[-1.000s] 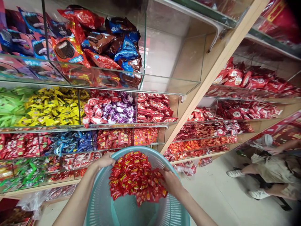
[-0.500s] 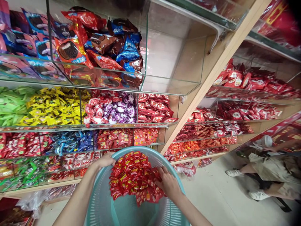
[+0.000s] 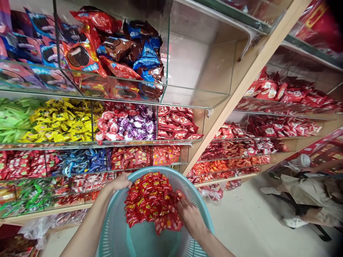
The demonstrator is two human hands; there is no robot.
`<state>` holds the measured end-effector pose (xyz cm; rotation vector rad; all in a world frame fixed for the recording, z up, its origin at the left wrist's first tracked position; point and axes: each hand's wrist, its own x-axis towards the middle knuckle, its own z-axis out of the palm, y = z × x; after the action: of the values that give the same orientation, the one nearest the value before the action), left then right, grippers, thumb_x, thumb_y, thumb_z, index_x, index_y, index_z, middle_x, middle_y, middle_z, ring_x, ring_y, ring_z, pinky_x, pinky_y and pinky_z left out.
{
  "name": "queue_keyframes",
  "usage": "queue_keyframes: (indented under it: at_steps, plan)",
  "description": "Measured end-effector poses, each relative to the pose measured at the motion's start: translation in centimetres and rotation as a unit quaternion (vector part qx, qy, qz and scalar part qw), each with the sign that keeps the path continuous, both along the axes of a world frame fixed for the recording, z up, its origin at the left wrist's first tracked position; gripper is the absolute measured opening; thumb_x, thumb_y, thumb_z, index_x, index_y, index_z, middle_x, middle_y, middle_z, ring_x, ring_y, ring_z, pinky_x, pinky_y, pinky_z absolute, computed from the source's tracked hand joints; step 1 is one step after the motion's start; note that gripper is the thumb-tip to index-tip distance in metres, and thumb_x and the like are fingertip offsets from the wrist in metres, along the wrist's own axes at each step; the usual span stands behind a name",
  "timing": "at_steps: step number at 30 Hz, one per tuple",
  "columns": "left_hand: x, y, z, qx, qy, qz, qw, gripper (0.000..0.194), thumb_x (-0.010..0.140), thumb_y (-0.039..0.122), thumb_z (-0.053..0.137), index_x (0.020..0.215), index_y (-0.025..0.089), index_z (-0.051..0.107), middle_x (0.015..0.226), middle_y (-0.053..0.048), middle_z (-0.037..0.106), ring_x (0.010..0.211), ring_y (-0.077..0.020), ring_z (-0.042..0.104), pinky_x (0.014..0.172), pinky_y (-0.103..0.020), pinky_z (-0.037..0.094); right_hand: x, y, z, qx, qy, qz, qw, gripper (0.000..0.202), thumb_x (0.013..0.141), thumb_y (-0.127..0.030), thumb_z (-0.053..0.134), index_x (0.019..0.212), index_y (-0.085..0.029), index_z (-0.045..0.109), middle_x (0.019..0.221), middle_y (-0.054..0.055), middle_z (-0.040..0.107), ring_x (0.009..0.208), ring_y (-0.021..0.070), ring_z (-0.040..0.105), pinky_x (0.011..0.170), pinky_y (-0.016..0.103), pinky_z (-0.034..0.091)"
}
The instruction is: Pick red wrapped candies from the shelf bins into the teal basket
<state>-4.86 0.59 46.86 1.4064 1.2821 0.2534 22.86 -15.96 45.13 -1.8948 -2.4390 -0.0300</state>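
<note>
A teal plastic basket [image 3: 206,210] with a perforated wall is at the bottom centre, tilted so its inside shows. Red candy packets with yellow print [image 3: 150,200] are heaped inside it. My left hand [image 3: 121,182] grips the basket's left rim, with its fingers wrapped round the edge and partly hidden. Inside the basket, at the right side of the heap, my right hand [image 3: 189,212] has its fingers closed on a red packet [image 3: 179,194].
Glass shelves ahead hold yellow candies [image 3: 65,121], purple and red twists [image 3: 136,123] and large cookie packs [image 3: 83,57]. A wooden post [image 3: 227,100] slants between shelf units. On the right, a person [image 3: 308,200] is on the pale floor [image 3: 241,221].
My right hand has shifted slightly left over the heap, and its fingers have closed on a packet. The person's legs at the right have moved a little. My left hand stays on the rim.
</note>
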Motion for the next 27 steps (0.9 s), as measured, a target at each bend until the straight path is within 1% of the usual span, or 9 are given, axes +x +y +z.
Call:
queue_keyframes:
  at_steps: [4,9,13,15,18,21,23,27]
  plan:
    - [0.0,-0.1,0.2,-0.005,0.005,0.000,1.000,0.029,0.046,0.009,0.045,0.074,0.016,0.052,0.044,0.007,0.046,0.037,-0.0096,0.041,0.035,-0.019,0.035,-0.3,-0.5,0.5,0.010,0.020,0.016,1.000,0.014,0.078,-0.006,0.043,0.075,-0.018,0.051,0.080,0.004,0.057,0.071,0.0160,0.053,0.058,0.025,0.036]
    - [0.1,-0.2,0.5,-0.013,0.007,0.006,1.000,0.030,0.046,0.009,0.045,0.075,0.016,0.053,0.044,0.007,0.046,0.037,-0.0097,0.042,0.036,-0.019,0.036,-0.6,-0.8,0.1,0.013,-0.003,0.064,0.998,0.015,0.080,-0.006,0.043,0.074,-0.018,0.050,0.078,0.001,0.056,0.069,0.0147,0.052,0.058,0.026,0.035]
    - [0.2,-0.3,0.6,-0.011,0.002,0.009,1.000,0.031,0.046,0.009,0.045,0.075,0.015,0.053,0.044,0.007,0.047,0.037,-0.0100,0.042,0.035,-0.020,0.037,-0.3,-0.9,-0.1,-0.006,-0.044,0.052,0.998,0.017,0.078,-0.004,0.044,0.076,-0.018,0.053,0.076,0.003,0.058,0.070,0.0163,0.054,0.058,0.027,0.034]
    - [0.2,-0.4,0.7,-0.011,0.002,0.010,1.000,0.032,0.045,0.009,0.045,0.076,0.015,0.053,0.044,0.007,0.047,0.037,-0.0101,0.042,0.035,-0.020,0.037,-0.1,-0.9,0.1,-0.015,-0.054,0.049,0.997,0.018,0.078,-0.003,0.043,0.077,-0.017,0.053,0.077,0.004,0.058,0.071,0.0171,0.054,0.059,0.027,0.034]
    - [0.3,-0.3,0.8,-0.015,0.007,0.011,1.000,0.032,0.046,0.009,0.045,0.076,0.016,0.053,0.044,0.007,0.047,0.037,-0.0104,0.042,0.036,-0.021,0.037,0.2,-1.2,0.6,-0.021,-0.043,0.061,0.997,0.017,0.078,-0.003,0.043,0.078,-0.017,0.053,0.077,0.003,0.059,0.071,0.0170,0.055,0.060,0.028,0.033]
    - [0.1,-0.2,0.4,-0.010,0.012,0.003,1.000,0.028,0.047,0.010,0.045,0.073,0.016,0.052,0.045,0.007,0.047,0.037,-0.0101,0.042,0.036,-0.020,0.036,0.3,-1.9,0.9,-0.026,-0.024,0.071,0.997,0.013,0.077,-0.005,0.047,0.077,-0.018,0.051,0.076,0.001,0.058,0.068,0.0159,0.054,0.059,0.027,0.032]
    - [0.0,0.0,0.0,-0.002,0.011,-0.003,1.000,0.026,0.047,0.010,0.045,0.072,0.017,0.051,0.045,0.007,0.046,0.037,-0.0098,0.042,0.035,-0.019,0.035,0.4,-2.4,0.8,-0.022,-0.015,0.082,0.996,0.011,0.077,-0.007,0.048,0.076,-0.018,0.049,0.075,0.001,0.058,0.067,0.0154,0.053,0.059,0.027,0.032]
    - [-0.2,0.2,-0.6,0.004,0.008,-0.006,1.000,0.030,0.047,0.011,0.045,0.075,0.017,0.052,0.045,0.007,0.045,0.037,-0.0098,0.042,0.036,-0.019,0.035,0.0,-2.6,0.1,0.004,-0.015,0.143,0.990,0.011,0.080,-0.010,0.045,0.074,-0.019,0.046,0.071,-0.001,0.057,0.066,0.0145,0.051,0.061,0.027,0.032]
